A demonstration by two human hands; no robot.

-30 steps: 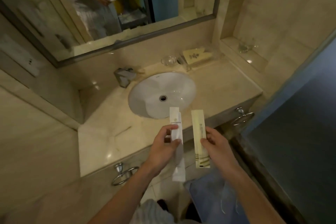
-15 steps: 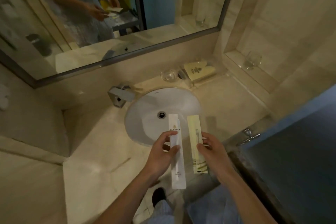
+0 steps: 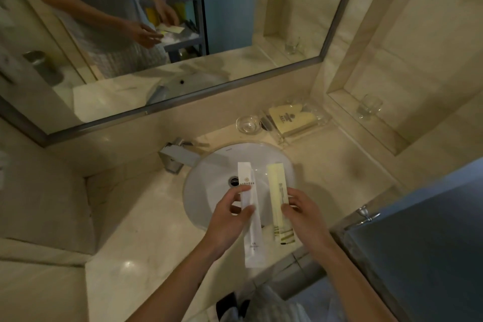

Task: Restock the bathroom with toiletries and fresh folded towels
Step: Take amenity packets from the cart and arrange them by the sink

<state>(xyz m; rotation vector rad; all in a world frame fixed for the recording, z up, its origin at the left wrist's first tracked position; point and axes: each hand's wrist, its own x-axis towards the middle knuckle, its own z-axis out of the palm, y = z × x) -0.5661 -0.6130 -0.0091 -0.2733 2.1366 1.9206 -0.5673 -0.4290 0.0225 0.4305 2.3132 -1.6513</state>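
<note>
My left hand (image 3: 228, 219) pinches a long white toiletry packet (image 3: 251, 227) at its middle, holding it lengthwise over the front of the white sink basin (image 3: 209, 191). Beside it, my right hand (image 3: 303, 213) pinches a pale yellow toiletry packet (image 3: 277, 191) of about the same length. The two packets lie side by side and apart. At the back right of the counter stands a clear amenity tray (image 3: 308, 127) with yellow packets (image 3: 286, 117) in it.
A chrome tap (image 3: 175, 155) sits left of the basin, a small glass dish (image 3: 248, 124) behind it. A drinking glass (image 3: 368, 107) stands in the wall niche at right. The mirror (image 3: 183, 34) spans the wall. A blue door (image 3: 423, 243) is at right, marble counter (image 3: 136, 217) at left.
I have stepped closer to the counter, so both packets now hang over the basin instead of its front edge. Both hands keep their hold.
</note>
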